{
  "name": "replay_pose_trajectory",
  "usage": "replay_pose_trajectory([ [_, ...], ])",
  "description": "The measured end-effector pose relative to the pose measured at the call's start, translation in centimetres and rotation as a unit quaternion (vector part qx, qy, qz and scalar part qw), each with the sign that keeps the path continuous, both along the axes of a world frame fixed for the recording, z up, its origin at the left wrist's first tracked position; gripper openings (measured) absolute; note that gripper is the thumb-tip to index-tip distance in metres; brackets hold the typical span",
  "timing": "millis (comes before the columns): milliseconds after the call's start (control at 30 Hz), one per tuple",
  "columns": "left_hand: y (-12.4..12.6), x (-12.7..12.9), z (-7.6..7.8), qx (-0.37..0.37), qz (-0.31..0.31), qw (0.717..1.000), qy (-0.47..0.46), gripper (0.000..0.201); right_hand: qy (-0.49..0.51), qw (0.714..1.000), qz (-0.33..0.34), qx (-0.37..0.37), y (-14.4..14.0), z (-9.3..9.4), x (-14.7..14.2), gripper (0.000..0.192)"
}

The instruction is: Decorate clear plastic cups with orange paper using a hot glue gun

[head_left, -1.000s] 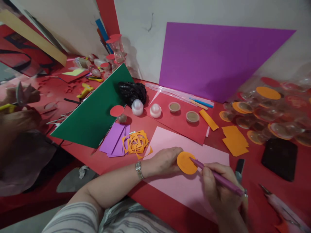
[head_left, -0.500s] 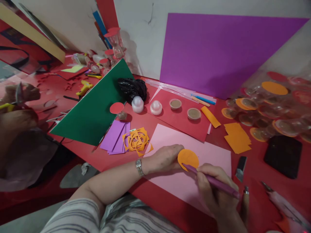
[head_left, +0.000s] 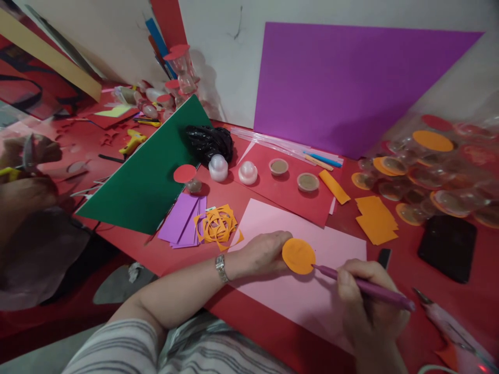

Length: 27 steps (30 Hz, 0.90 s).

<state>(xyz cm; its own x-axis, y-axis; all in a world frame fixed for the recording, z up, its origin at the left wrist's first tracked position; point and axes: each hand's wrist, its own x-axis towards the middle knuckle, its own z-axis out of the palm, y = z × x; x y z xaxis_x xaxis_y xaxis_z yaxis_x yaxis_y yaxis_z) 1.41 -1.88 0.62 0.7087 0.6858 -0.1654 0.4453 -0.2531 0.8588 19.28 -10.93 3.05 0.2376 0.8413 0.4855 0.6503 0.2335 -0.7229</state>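
My left hand (head_left: 267, 253), with a watch at the wrist, is closed at the left edge of an orange disc (head_left: 299, 256). Whatever lies under the disc is hidden. In my right hand (head_left: 368, 296) is a purple pen (head_left: 374, 290), its tip at the disc's right rim. Both hands are over a pink sheet (head_left: 268, 221). Orange cut scraps (head_left: 218, 226) and purple paper strips (head_left: 181, 221) lie left of that sheet. Behind it, two small cups of sand (head_left: 307, 182) and two clear plastic pieces (head_left: 248, 173) stand around a red sheet (head_left: 273, 192).
A green board (head_left: 148, 182) leans at left, with another person's hand holding scissors (head_left: 28, 153) beyond it. Stacked hourglass-like cups (head_left: 424, 176), orange squares (head_left: 376, 221), a black phone (head_left: 447, 249) and a glue gun (head_left: 456, 327) are on the right. A purple board (head_left: 351, 88) stands behind.
The pen tip has moved from the disc's lower left face to its right rim. My right hand has shifted right with the pen, partly covering the knife. My left hand keeps the disc.
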Motion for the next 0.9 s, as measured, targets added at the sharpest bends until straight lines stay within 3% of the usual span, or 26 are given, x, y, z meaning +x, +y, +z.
replay_pose_trajectory([
  [167, 0.0, 0.0, 0.1, 0.002, -0.001, 1.000, 0.005, 0.032, 0.017, 0.999, -0.024, -0.013, -0.1, 0.2, -0.5, 0.022],
  [433, -0.1, 0.0, 0.2, 0.007, -0.004, 1.000, 0.009, 0.030, -0.049, 0.998, 0.019, 0.036, 0.7, -1.6, 0.9, 0.012],
  [900, -0.3, 0.1, -0.5, 0.014, 0.001, 1.000, -0.004, 0.030, -0.061, 0.994, 0.071, 0.048, 1.6, -1.6, -0.2, 0.005],
])
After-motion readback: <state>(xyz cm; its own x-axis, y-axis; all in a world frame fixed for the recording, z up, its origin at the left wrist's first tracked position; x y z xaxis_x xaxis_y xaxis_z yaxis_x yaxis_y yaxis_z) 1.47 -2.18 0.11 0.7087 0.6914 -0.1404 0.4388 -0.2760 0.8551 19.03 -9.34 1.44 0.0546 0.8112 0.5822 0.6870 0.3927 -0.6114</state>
